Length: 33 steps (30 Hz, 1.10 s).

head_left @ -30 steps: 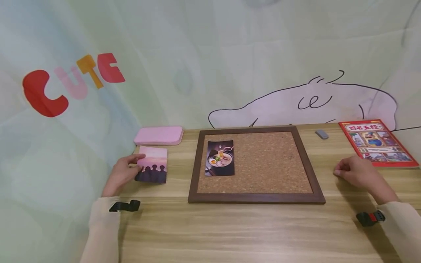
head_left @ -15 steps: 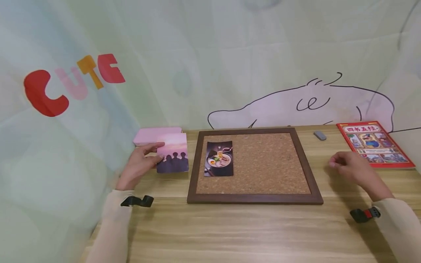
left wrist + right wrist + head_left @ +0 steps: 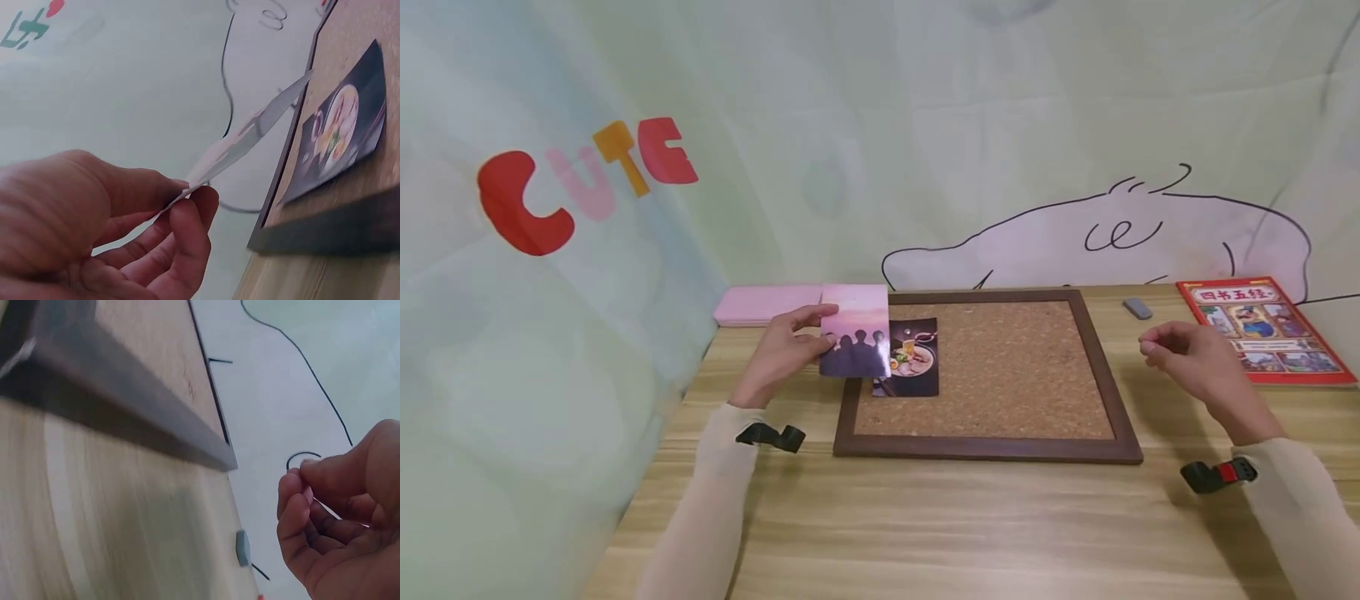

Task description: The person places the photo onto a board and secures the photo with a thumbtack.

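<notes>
Pink, the case (image 3: 767, 304) lay at the far left corner of the board (image 3: 1030, 375), its right end hidden behind the sunset card (image 3: 859, 329). The left hand (image 3: 782, 346) was just left of the board, its grip narrowed to a pinch, thumb and fingers on opposite faces of the card's left edge. The card itself hung over the board's left frame and, seen from the head, covered part of the ramen card (image 3: 917, 362) on the board's left part. The left wrist view showed it slanted and slightly bowed, raised clear of the board.

The step in hand looked like carrying the card across the frame. Held by one edge, so thin a sheet seemed apt to flex, so a light, steady pinch near the margin was best, to spare the print from creases. It needed enough height to pass the frame and the ramen card without snagging, and levelling it by the board's side would have helped keep it square.

Right of the board lay the grey eraser (image 3: 1137, 308). Nearer, the right hand (image 3: 1213, 375) hung above the surface (image 3: 925, 525), thumb meeting fingers in its grip; nothing showed between the tips. Farthest right of the board lay the red book (image 3: 1251, 325).
</notes>
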Motion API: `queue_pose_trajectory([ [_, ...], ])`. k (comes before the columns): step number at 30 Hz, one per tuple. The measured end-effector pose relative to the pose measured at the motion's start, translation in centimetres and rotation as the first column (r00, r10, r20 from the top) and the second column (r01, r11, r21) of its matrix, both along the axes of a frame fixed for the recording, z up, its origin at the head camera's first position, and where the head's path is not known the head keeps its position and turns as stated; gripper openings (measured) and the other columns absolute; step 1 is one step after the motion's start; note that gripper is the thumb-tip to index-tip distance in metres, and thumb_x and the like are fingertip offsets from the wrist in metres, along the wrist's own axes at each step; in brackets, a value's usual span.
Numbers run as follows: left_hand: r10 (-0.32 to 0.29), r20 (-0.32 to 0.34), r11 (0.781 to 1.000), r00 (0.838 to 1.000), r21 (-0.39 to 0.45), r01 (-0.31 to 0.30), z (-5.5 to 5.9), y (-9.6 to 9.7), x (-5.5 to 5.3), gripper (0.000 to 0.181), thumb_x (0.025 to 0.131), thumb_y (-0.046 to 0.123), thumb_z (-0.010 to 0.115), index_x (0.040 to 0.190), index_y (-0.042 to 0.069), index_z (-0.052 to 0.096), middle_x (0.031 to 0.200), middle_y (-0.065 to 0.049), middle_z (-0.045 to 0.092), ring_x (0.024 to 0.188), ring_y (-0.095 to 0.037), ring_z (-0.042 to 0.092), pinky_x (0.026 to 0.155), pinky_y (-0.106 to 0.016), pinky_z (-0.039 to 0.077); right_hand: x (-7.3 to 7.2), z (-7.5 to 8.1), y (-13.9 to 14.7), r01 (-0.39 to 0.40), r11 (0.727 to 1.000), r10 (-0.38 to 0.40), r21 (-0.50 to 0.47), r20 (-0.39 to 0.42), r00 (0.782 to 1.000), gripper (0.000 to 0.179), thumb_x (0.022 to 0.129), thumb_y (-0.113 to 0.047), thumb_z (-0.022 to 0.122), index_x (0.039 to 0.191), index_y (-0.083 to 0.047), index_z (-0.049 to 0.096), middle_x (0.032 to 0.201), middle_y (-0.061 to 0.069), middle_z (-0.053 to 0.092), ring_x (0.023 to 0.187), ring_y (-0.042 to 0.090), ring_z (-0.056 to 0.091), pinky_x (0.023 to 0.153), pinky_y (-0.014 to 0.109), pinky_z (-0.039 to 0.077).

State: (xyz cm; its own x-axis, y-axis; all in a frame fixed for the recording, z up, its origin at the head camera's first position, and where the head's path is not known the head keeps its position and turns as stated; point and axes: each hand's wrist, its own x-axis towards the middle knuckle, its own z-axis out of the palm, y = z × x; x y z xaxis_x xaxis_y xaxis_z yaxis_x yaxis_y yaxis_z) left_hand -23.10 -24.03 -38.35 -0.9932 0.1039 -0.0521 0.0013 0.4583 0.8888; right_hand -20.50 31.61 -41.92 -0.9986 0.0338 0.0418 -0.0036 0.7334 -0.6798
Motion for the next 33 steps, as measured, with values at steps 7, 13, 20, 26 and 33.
queue_pose_trajectory([
  [7,-0.071,-0.013,0.997,0.997,0.009,0.071,-0.5,4.6,-1.1,0.051,0.099,0.007,0.071,0.148,0.014,0.064,0.129,-0.016,0.061,0.065,-0.011,0.058,0.073,-0.034,0.059,-0.8,-0.1,-1.7,0.014,0.991,-0.012,-0.13,0.012,1.0,0.027,0.11,-0.019,0.06,0.122,0.004,0.066,0.1,0.0,0.07,0.081,-0.002,0.061,0.07,0.017,0.053],
  [13,-0.106,-0.004,0.994,0.994,0.038,0.107,-1.1,6.9,-1.3,0.05,0.097,0.007,0.073,0.146,0.017,0.066,0.126,-0.013,0.06,0.06,-0.009,0.05,0.065,-0.027,0.053,-1.4,0.4,-3.2,-0.031,0.982,0.031,-0.189,-0.004,1.0,0.026,0.109,-0.016,0.061,0.122,0.006,0.067,0.097,-0.008,0.067,0.081,-0.002,0.062,0.073,0.021,0.056],
  [20,-0.126,-0.031,0.989,0.992,0.068,0.128,-2.1,8.8,-1.4,0.048,0.097,0.005,0.074,0.144,0.014,0.067,0.122,-0.012,0.059,0.06,-0.014,0.057,0.067,-0.037,0.06,-2.1,1.1,-4.7,-0.04,0.981,0.045,-0.191,0.025,0.999,0.029,0.109,-0.023,0.062,0.125,0.001,0.068,0.105,-0.002,0.068,0.087,0.002,0.063,0.079,0.023,0.057],
  [26,-0.17,-0.03,0.977,0.985,0.126,0.172,-2.8,10.7,-1.4,0.052,0.095,0.002,0.075,0.145,0.009,0.065,0.121,-0.013,0.059,0.062,-0.009,0.06,0.062,-0.027,0.059,-2.3,1.3,-5.0,-0.076,0.971,0.088,-0.227,0.041,0.995,0.031,0.11,-0.024,0.062,0.128,0.001,0.067,0.104,-0.007,0.069,0.089,0.001,0.064,0.083,0.022,0.058],
  [33,-0.187,-0.01,0.97,0.982,0.154,0.186,-3.1,12.7,-2.0,0.053,0.094,0.003,0.077,0.146,0.01,0.064,0.117,-0.013,0.061,0.062,-0.012,0.059,0.057,-0.028,0.054,-2.5,1.5,-5.1,-0.083,0.966,0.102,-0.244,0.067,0.993,0.034,0.11,-0.027,0.061,0.132,-0.001,0.065,0.111,-0.004,0.07,0.095,0.006,0.066,0.085,0.021,0.057],
])
